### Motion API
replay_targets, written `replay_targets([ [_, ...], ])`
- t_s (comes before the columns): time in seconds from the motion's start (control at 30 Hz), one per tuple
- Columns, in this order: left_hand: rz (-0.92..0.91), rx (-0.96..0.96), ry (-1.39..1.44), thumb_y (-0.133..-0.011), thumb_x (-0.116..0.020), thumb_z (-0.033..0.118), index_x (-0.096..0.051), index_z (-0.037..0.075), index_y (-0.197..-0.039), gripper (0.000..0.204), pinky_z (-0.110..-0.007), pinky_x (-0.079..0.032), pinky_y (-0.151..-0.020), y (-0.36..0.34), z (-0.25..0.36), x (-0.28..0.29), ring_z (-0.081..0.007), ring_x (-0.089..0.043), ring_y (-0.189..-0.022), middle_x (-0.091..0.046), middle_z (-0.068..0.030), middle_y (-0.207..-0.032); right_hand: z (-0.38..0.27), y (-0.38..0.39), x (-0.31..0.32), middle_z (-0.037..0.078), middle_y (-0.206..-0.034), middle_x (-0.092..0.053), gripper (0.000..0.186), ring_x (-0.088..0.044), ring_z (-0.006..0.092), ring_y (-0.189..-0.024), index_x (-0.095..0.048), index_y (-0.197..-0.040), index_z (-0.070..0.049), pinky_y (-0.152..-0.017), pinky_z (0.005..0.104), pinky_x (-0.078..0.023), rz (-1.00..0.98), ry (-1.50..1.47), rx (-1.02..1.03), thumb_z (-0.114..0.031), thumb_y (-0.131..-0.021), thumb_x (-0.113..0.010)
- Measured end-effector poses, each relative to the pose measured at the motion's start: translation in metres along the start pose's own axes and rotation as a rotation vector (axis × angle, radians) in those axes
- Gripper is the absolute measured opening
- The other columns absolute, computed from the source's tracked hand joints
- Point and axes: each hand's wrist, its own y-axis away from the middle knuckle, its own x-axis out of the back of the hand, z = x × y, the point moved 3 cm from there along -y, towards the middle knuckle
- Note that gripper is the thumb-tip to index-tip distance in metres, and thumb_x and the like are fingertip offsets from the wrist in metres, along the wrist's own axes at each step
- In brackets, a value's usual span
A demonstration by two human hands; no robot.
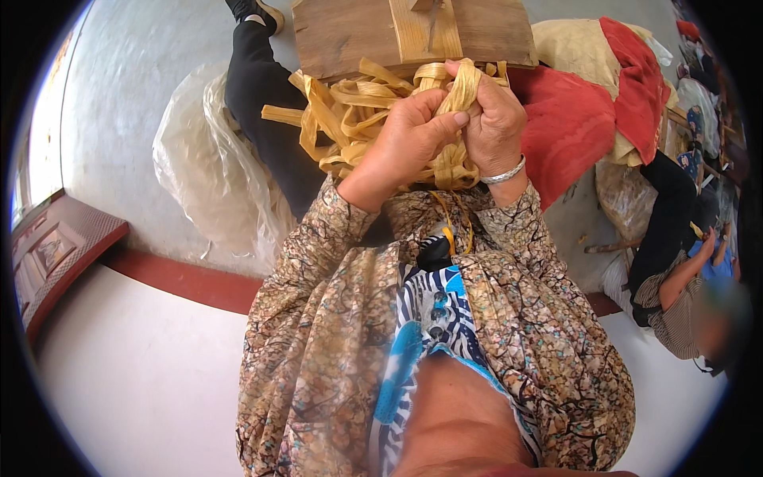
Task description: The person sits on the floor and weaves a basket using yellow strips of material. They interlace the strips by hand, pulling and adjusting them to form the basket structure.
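Both my hands meet over my lap, just in front of a wooden board. My left hand (412, 135) is closed, thumb and fingers pinching a flat yellow braided strip (457, 95). My right hand (494, 119) grips the same strip from the other side, where it bends into a loop at the fingertips. A silvery bracelet (504, 172) circles my right wrist. Loose coils of the yellow braid (338, 119) are heaped beside and beneath my hands, spilling to the left. Part of the strip hangs down between my forearms.
The wooden board (342, 36) with a lighter crosspiece stands just beyond the heap. Red cloth (568, 111) lies to its right, a clear plastic bag (211, 159) to the left. Another person (675, 310) sits at the far right. A dark wooden door (60, 254) is at the left.
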Motion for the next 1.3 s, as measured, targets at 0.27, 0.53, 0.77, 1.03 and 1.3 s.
replay_targets([
  [0.27,0.169,-0.632,-1.245,-0.082,-0.060,0.002,-0.061,0.001,-0.098,0.016,-0.036,-0.048,-0.055,0.020,0.000,0.011,-0.0293,-0.062,-0.065,-0.061,-0.0127,-0.082,0.018,0.031,-0.005,0.003,-0.075,-0.064,0.015,-0.060,0.0206,-0.070,-0.068,-0.086,-0.005,-0.066,0.0340,-0.046,-0.374,-0.272,-0.331,-0.019,-0.091,-0.062],
  [0.53,0.192,-0.598,-0.851,-0.086,-0.063,0.007,-0.056,-0.002,-0.121,0.037,-0.036,-0.053,-0.075,0.010,-0.021,0.008,-0.0336,-0.065,-0.092,-0.061,-0.0172,-0.113,0.038,0.062,-0.025,0.006,-0.111,-0.064,0.025,-0.061,0.0155,-0.097,-0.059,-0.119,-0.001,-0.083,0.0267,-0.050,-0.389,-1.616,-1.125,-0.008,-0.096,-0.052],
  [0.77,0.247,-0.411,-0.969,-0.087,-0.061,0.011,-0.058,0.001,-0.100,0.016,-0.040,-0.050,-0.067,0.008,0.013,-0.004,-0.0383,-0.062,-0.080,-0.060,-0.0175,-0.100,0.018,0.044,-0.019,0.007,-0.117,-0.060,0.014,-0.056,0.0198,-0.105,-0.066,-0.099,0.006,-0.091,0.0275,-0.046,-0.228,-0.880,-0.625,0.002,-0.088,-0.059],
  [1.03,0.212,0.012,-0.158,-0.098,-0.052,0.021,-0.056,0.000,-0.093,0.022,-0.026,-0.040,-0.049,0.003,-0.031,0.025,-0.0108,-0.049,-0.057,-0.051,-0.0018,-0.065,0.012,0.028,-0.012,0.011,-0.112,-0.059,0.007,-0.054,0.0193,-0.104,-0.067,-0.088,0.004,-0.090,0.0295,-0.044,-0.057,-0.477,-0.318,0.002,-0.082,-0.066],
  [1.3,0.286,-0.437,-1.105,-0.087,-0.064,0.010,-0.062,0.003,-0.093,0.009,-0.033,-0.048,-0.057,0.049,-0.009,0.038,-0.0233,-0.060,-0.065,-0.060,-0.0080,-0.078,0.039,0.029,0.003,0.007,-0.116,-0.057,0.032,-0.053,0.0143,-0.107,-0.058,-0.120,0.001,-0.093,0.0270,-0.042,-0.111,-0.926,-0.528,-0.014,-0.092,-0.064],
])
